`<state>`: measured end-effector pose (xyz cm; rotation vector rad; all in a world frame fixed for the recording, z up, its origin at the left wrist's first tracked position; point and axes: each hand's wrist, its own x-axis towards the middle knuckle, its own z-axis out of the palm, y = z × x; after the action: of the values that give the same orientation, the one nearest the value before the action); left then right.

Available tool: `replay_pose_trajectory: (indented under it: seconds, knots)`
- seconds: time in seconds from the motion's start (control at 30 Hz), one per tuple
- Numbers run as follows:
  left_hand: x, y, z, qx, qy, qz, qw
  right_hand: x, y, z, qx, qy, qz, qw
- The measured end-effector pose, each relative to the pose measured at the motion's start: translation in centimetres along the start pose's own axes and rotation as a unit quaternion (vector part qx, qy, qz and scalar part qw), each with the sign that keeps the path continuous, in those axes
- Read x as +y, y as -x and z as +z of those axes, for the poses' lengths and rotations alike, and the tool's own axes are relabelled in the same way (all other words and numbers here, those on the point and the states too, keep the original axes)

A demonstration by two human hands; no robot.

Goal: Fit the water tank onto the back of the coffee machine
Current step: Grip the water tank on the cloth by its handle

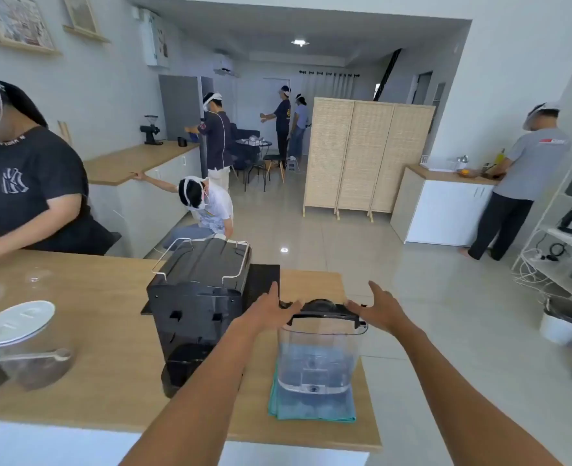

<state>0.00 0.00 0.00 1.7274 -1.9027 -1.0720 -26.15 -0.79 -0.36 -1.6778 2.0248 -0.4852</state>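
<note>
A clear plastic water tank with a black lid stands upright on a folded teal cloth, holding some water. To its left the black coffee machine stands on the wooden counter, its back turned toward me. My left hand is at the left end of the tank's lid, fingers spread, touching or nearly touching it. At the right end of the lid is my right hand, also spread. Neither hand has closed around the tank.
Two lidded glass jars stand at the counter's left. A person in a black shirt leans over the far left of the counter. The counter's right edge lies just beyond the cloth. A bin stands on the floor at right.
</note>
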Motion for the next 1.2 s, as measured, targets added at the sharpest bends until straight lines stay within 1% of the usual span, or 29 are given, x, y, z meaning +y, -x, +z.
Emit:
replay_pose_trajectory:
  seconds: [0.1, 0.17, 0.23, 0.3, 0.4, 0.53, 0.63, 0.77, 0.9, 1.1, 1.2]
  knots:
    - [-1.0, -0.9, 1.3, 0.006, 0.023, -0.064, 0.998, 0.7, 0.0, 0.6, -0.017, -0.059, 0.014, 0.998]
    - [-1.6, -1.5, 1.9, 0.008, 0.052, -0.085, 0.995, 1.2, -0.1, 1.2, -0.037, -0.11, 0.029, 0.993]
    - [-1.8, -1.7, 2.4, 0.0, 0.08, -0.075, 0.994, 1.6, -0.3, 1.8, -0.046, -0.14, 0.041, 0.988]
    - [-2.1, -1.8, 2.8, -0.007, 0.125, -0.059, 0.99, 2.2, -0.4, 2.2, -0.061, -0.159, 0.03, 0.985]
    - [-2.8, -2.1, 3.5, 0.02, 0.181, -0.041, 0.982, 2.4, -0.1, 2.6, -0.082, -0.2, 0.001, 0.976]
    - [-3.4, -2.4, 4.3, 0.073, 0.21, -0.012, 0.975, 2.7, -0.2, 3.5, -0.043, -0.248, -0.027, 0.968]
    - [-4.2, -2.5, 4.9, 0.119, 0.229, 0.03, 0.966, 3.0, -0.1, 4.2, -0.006, -0.26, -0.056, 0.964]
    - [-4.4, -1.8, 5.1, 0.167, 0.197, 0.059, 0.964, 3.3, 0.3, 4.5, 0.022, -0.273, -0.087, 0.958]
    - [-5.2, -2.1, 5.2, 0.185, 0.17, 0.085, 0.964, 3.4, 0.9, 5.0, 0.051, -0.278, -0.109, 0.953]
    - [-4.4, -1.6, 5.2, 0.208, 0.177, 0.077, 0.959, 3.3, 1.1, 5.0, 0.07, -0.286, -0.118, 0.948]
    - [-4.5, -1.6, 5.1, 0.23, 0.15, 0.064, 0.959, 3.0, 1.1, 4.8, 0.083, -0.287, -0.124, 0.946]
